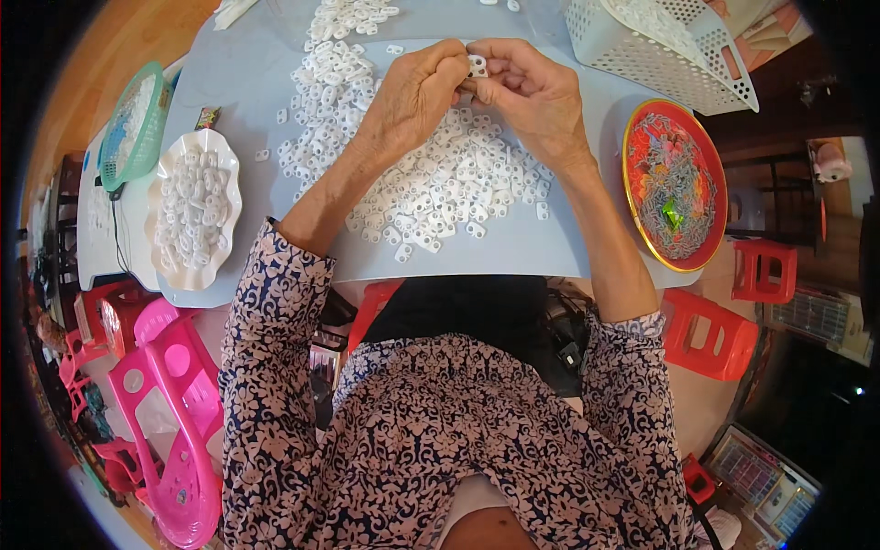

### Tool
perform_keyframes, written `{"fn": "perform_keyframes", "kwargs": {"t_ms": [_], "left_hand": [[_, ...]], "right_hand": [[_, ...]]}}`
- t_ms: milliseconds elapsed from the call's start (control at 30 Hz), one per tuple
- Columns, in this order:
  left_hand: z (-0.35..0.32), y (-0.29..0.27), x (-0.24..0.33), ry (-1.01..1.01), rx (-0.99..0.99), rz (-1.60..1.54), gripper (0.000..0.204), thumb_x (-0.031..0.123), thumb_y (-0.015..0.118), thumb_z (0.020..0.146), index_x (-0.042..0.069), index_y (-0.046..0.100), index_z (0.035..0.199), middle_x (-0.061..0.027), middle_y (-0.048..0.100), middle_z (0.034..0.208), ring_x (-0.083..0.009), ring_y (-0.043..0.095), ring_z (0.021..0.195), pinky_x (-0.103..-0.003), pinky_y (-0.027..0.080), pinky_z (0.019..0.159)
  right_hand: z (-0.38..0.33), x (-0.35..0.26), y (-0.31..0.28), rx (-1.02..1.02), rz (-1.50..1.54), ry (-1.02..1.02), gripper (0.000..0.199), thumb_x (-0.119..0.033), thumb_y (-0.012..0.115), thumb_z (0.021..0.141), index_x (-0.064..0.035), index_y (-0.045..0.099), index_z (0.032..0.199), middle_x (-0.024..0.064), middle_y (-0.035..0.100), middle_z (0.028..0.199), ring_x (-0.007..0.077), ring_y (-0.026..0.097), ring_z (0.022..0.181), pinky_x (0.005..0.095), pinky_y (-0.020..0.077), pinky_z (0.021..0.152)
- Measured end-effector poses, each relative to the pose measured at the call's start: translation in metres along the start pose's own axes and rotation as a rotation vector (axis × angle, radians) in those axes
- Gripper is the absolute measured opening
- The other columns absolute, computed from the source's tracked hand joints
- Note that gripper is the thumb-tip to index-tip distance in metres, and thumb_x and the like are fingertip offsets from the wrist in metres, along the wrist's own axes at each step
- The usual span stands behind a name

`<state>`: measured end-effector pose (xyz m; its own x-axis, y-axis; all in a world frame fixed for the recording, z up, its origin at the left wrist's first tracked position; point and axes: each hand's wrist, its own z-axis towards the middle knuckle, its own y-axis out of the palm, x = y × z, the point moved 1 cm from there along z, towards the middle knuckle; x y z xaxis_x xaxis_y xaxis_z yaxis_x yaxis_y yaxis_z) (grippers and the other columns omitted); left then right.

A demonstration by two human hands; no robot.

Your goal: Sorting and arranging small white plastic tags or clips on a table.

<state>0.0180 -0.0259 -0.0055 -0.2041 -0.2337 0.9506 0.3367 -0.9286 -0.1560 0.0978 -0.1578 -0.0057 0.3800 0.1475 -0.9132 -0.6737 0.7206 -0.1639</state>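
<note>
My left hand [417, 96] and my right hand [539, 96] meet above the far part of the table, fingers bent and pinched together. Between the fingertips is a small white plastic piece [478, 64] with dark round holes. My right hand is closed on its edge; the left fingers press in beside it, and whatever else they grip is hidden. Under and around my wrists spreads a loose pile of similar white pieces [440, 197]. To the right, a red tray [720, 179] with a gold rim holds many small grey parts [676, 179] and a shiny green wrapper [673, 214].
At the left stands a scalloped white dish [235, 188] heaped with white pieces, near a green mesh basket [112, 156]. A white perforated basket [632, 66] sits far right on the grey-blue table [247, 82]. Pink chairs [183, 458] and red stools [710, 335] flank me.
</note>
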Motion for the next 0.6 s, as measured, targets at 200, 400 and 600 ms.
{"fn": "perform_keyframes", "kwargs": {"t_ms": [200,400,600], "left_hand": [[0.0,-0.002,0.001,-0.017,-0.026,0.033,0.025,0.019,0.041,0.089,-0.001,0.047,0.075,-0.0062,0.047,0.062,-0.0107,0.043,0.059,-0.028,0.041,0.055],[-0.002,0.0,0.001,0.01,-0.017,0.018,0.024,0.019,0.041,0.088,0.0,0.045,0.073,-0.0041,0.041,0.06,-0.01,0.039,0.057,-0.028,0.037,0.052],[-0.005,0.002,0.003,0.006,-0.003,0.0,0.024,0.019,0.042,0.088,0.001,0.044,0.073,-0.0029,0.039,0.06,-0.0094,0.036,0.057,-0.027,0.034,0.05]], "right_hand": [[0.002,-0.005,-0.004,-0.008,-0.242,-0.14,0.027,-0.006,0.073,0.074,-0.0019,0.062,0.099,0.0008,0.061,0.071,0.0064,0.059,0.063,0.0211,0.0505,0.058],[0.001,-0.017,-0.005,-0.009,-0.454,-0.268,0.028,-0.008,0.075,0.071,-0.0024,0.061,0.094,0.0063,0.063,0.072,0.0135,0.061,0.062,0.0249,0.0502,0.059],[0.001,-0.015,-0.004,-0.006,-0.505,-0.338,0.025,-0.007,0.073,0.073,-0.0019,0.059,0.093,0.0096,0.064,0.075,0.0181,0.062,0.064,0.0276,0.0499,0.059]]}}
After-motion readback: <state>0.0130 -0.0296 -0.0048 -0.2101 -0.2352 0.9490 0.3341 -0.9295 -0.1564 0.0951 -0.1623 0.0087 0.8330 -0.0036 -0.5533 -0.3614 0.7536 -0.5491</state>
